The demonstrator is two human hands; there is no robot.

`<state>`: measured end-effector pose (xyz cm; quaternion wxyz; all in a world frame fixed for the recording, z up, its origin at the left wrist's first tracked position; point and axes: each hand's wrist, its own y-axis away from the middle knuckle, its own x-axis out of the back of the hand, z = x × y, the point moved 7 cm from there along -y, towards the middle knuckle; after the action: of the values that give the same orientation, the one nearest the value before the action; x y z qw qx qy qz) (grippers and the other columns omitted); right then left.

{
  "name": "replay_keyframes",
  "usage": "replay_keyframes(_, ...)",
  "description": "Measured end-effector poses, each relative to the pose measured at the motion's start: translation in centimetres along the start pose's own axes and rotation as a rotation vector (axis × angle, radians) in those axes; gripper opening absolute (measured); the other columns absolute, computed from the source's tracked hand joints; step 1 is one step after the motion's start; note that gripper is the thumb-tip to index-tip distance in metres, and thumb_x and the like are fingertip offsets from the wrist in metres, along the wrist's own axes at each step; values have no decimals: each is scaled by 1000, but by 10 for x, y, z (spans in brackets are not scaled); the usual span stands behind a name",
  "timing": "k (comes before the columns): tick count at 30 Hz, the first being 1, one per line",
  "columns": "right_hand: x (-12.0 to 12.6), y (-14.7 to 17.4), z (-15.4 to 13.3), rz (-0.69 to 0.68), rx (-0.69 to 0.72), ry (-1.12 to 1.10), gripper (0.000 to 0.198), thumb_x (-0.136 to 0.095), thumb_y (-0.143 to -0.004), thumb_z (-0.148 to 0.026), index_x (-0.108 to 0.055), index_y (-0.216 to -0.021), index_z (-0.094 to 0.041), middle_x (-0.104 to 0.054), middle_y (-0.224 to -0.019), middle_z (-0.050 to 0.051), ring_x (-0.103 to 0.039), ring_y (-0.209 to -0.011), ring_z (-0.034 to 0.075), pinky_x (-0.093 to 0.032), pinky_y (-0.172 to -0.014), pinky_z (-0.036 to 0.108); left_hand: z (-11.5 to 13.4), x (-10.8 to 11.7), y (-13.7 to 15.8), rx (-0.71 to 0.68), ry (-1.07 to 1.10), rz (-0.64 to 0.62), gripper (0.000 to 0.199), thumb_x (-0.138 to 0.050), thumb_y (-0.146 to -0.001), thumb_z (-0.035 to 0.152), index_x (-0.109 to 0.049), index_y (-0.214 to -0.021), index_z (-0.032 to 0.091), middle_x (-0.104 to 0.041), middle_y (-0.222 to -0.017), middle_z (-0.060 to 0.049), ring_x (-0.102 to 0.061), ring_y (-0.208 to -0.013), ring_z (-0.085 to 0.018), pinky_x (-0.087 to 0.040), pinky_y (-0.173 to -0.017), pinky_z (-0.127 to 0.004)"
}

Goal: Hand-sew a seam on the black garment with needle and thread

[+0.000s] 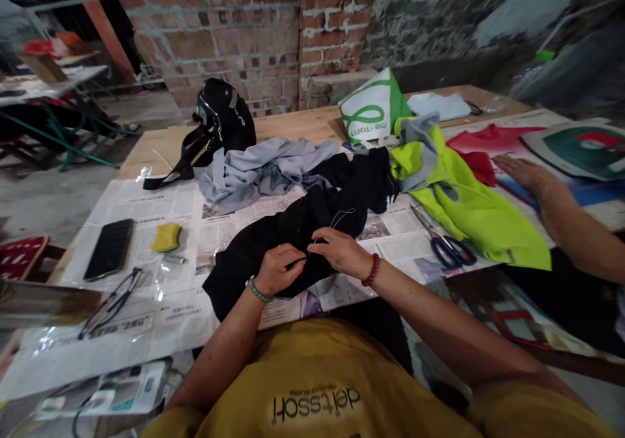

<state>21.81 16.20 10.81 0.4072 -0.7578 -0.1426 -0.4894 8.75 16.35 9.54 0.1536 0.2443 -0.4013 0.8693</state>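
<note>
A black garment (258, 243) lies bunched on the newspaper in front of me. My left hand (280, 269), with a green bead bracelet, pinches a fold of its cloth. My right hand (340, 251), wearing a red bead bracelet, is closed just beside it, thumb and forefinger together at the fabric. A thin light thread (343, 214) loops up above the right fingers. Whatever those fingertips hold, perhaps a needle, is too small to make out.
Scissors (446, 246) and a yellow-green garment (481, 210) lie to the right, where another person's hand (525, 172) rests near an iron (581, 148). Grey cloth (266, 168) and a black bag (224, 116) lie behind. Leftward are a phone (110, 248), sponge (166, 237) and glasses (114, 301).
</note>
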Motion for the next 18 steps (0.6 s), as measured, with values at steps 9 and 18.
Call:
replay_keyframes(9,-2,0,-2,0,9,-12,35,-40,-83,-3,-67,-96,-21,-58,-103,8,-57,-92,15,-51,-79,27,0,-1,1,-7,-8,-1,11,-57,-80,13,-67,-81,15,-66,-73,-5,-61,-68,-12,-52,-64,-23)
replay_keyframes(18,-2,-7,20,64,-397,-622,19,-49,-85,-17,-66,-93,-19,-67,-86,4,-63,-80,12,-50,-75,25,-1,-1,1,-12,-15,-15,11,-57,-80,13,-68,-83,16,-66,-75,-5,-62,-69,-12,-52,-65,-23)
